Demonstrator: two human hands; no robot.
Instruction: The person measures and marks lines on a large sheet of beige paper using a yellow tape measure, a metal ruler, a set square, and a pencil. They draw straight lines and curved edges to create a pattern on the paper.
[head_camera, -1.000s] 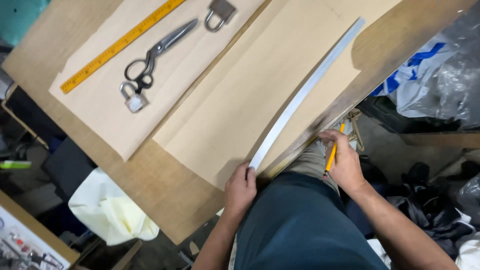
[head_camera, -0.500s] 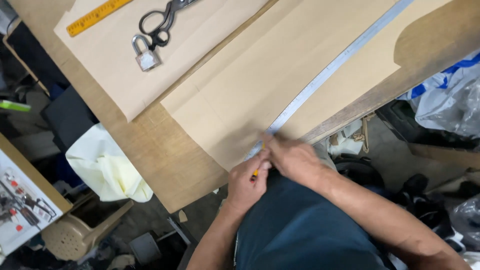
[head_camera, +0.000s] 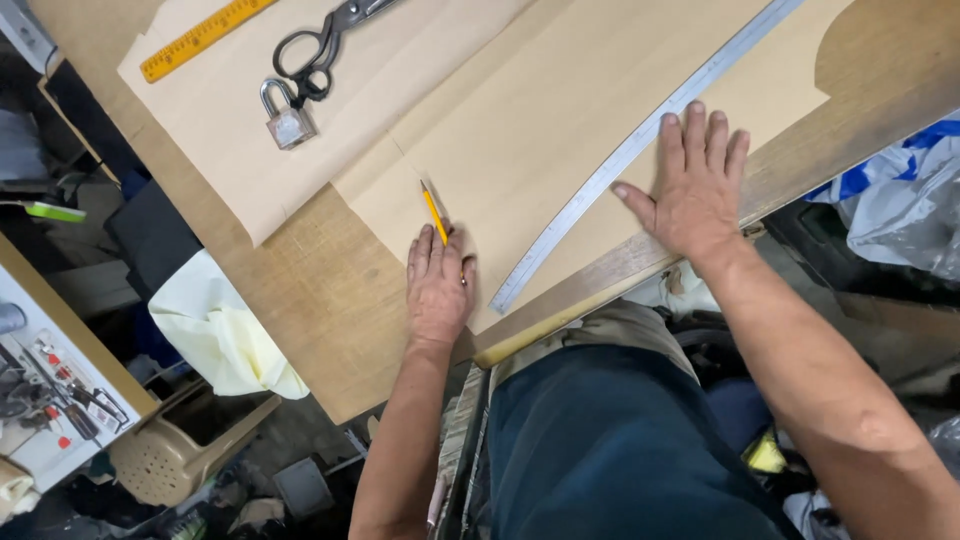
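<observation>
Resting flat on tan pattern paper, the left hand now covers a yellow pencil whose tip points away across the sheet; half a second ago both hands met at the near edge. The right hand has moved out and presses, fingers spread and holding nothing, beside the long curved metal ruler, thumb touching it. The ruler lies diagonally, its near end close to the wooden surface's front edge. Bare paper stays open between the hands. Far off lie black scissors, a padlock and a yellow ruler.
</observation>
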